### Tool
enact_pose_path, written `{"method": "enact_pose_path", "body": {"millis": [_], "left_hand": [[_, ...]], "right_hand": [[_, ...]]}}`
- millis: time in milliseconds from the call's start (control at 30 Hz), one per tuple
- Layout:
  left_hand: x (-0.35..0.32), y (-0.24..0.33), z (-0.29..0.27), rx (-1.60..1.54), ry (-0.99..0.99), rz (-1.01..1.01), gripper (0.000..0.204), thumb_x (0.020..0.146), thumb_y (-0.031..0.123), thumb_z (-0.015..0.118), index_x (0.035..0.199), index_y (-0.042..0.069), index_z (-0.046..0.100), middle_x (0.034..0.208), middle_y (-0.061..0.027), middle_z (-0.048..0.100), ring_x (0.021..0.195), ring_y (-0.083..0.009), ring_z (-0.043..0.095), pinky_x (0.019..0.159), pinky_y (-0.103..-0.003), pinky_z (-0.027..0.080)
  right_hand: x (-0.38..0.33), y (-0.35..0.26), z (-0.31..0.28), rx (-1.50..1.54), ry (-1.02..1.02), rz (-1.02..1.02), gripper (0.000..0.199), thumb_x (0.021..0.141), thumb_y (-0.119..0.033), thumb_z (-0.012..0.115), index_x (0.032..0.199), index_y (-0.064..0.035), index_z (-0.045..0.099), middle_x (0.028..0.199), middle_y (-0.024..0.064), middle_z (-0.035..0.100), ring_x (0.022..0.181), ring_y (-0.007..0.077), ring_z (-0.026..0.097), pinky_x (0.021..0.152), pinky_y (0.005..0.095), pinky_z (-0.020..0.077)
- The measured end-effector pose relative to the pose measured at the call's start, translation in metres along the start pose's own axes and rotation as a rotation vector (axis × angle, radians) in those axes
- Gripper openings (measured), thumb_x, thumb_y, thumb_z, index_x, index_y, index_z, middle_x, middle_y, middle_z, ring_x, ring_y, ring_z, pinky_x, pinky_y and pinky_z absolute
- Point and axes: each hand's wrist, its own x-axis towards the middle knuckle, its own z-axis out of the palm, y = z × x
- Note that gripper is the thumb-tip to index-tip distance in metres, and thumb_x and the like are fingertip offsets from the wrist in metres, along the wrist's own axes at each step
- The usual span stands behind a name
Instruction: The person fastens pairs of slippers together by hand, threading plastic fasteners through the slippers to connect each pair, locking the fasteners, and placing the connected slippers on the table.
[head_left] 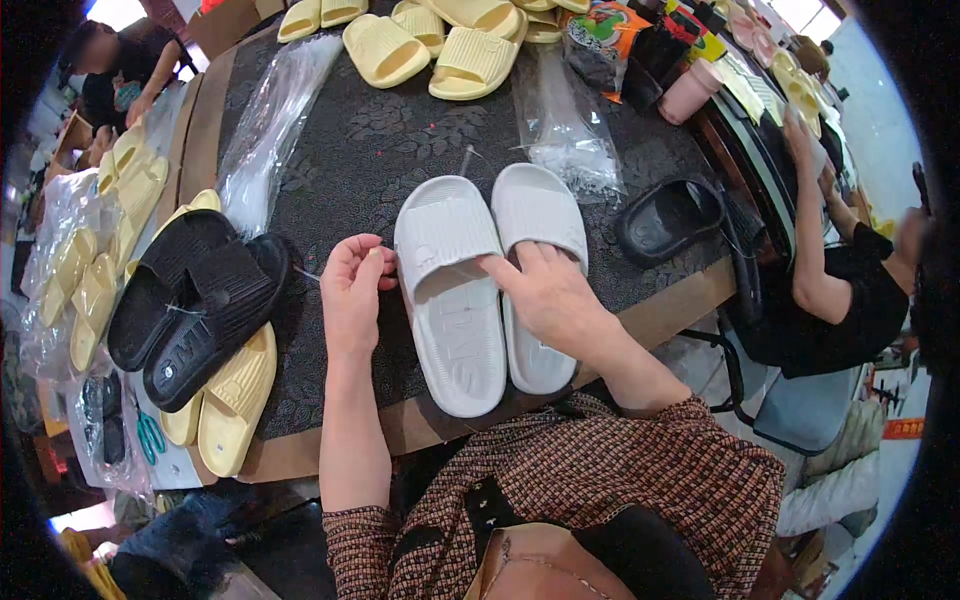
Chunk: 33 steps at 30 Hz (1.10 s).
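A pair of pale grey slippers (455, 300) lies side by side in front of me, toes pointing away. My right hand (560, 305) grips them where the straps meet, its fingers under the right slipper's strap and its thumb by the left one. Just left of the pair, my left hand (355, 290) is closed, thumb against curled fingers; what it holds, if anything, is unclear. A thin pale strip (307, 273) shows beside that hand. Another thin clear tie (468, 158) sticks up between the slipper toes.
Black slippers (205, 300), joined by a tie, rest on yellow slippers (238, 410) at left. Bundles of clear plastic strips (270, 140) lie farther back. Yellow slippers (475, 60) line the far side. A black slipper (670, 220) and pink cup (690, 92) stand right. Others work nearby.
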Motion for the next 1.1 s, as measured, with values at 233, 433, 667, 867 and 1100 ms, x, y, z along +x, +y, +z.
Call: {"method": "enact_pose_path", "body": {"millis": [233, 433, 667, 867, 1100], "left_hand": [[-0.006, 0.006, 0.001, -0.011, -0.031, -0.001, 0.013, 0.089, 0.008, 0.049, 0.099, 0.001, 0.054, 0.077, -0.0033, 0.058, 0.062, -0.0087, 0.054, 0.054, -0.021, 0.046], [-0.005, 0.002, 0.0, 0.015, -0.05, -0.005, 0.012, 0.089, 0.01, 0.05, 0.098, 0.003, 0.055, 0.076, -0.0039, 0.059, 0.06, -0.009, 0.054, 0.053, -0.021, 0.046], [-0.004, 0.001, -0.011, 0.078, 0.04, -0.034, 0.016, 0.087, 0.011, 0.052, 0.099, 0.001, 0.056, 0.077, -0.0064, 0.06, 0.061, -0.0113, 0.055, 0.053, -0.023, 0.047], [0.004, -0.004, -0.003, 0.06, 0.018, -0.02, 0.017, 0.085, 0.007, 0.049, 0.098, -0.003, 0.055, 0.076, -0.0099, 0.059, 0.061, -0.0135, 0.057, 0.051, -0.025, 0.049], [-0.002, -0.006, -0.013, 0.187, 0.009, 0.001, 0.016, 0.083, 0.007, 0.049, 0.094, -0.003, 0.055, 0.071, -0.0081, 0.058, 0.06, -0.0134, 0.058, 0.05, -0.026, 0.049]], "right_hand": [[-0.013, 0.012, 0.003, 0.119, 0.251, -0.017, 0.019, 0.072, 0.002, 0.049, 0.092, 0.0033, 0.052, 0.084, 0.0147, 0.049, 0.08, 0.0305, 0.05, 0.071, 0.0378, 0.0437], [-0.037, 0.025, -0.046, 0.19, 0.395, -0.004, 0.016, 0.07, 0.007, 0.049, 0.086, 0.0065, 0.051, 0.082, 0.0189, 0.051, 0.076, 0.0349, 0.051, 0.068, 0.04, 0.0438], [-0.048, 0.091, -0.093, -0.298, 0.385, 0.09, 0.014, 0.074, 0.002, 0.045, 0.086, 0.0011, 0.052, 0.087, 0.0195, 0.055, 0.086, 0.0351, 0.052, 0.077, 0.0428, 0.0429], [-0.072, 0.171, -0.14, -0.431, 0.234, 0.496, 0.029, 0.083, -0.003, 0.038, 0.108, -0.0011, 0.053, 0.107, 0.022, 0.053, 0.103, 0.0375, 0.05, 0.085, 0.0425, 0.0415], [-0.076, 0.148, -0.118, -0.3, 0.245, 0.368, 0.033, 0.083, 0.003, 0.037, 0.113, -0.0002, 0.05, 0.108, 0.0206, 0.055, 0.1, 0.0359, 0.052, 0.085, 0.0408, 0.041]]}}
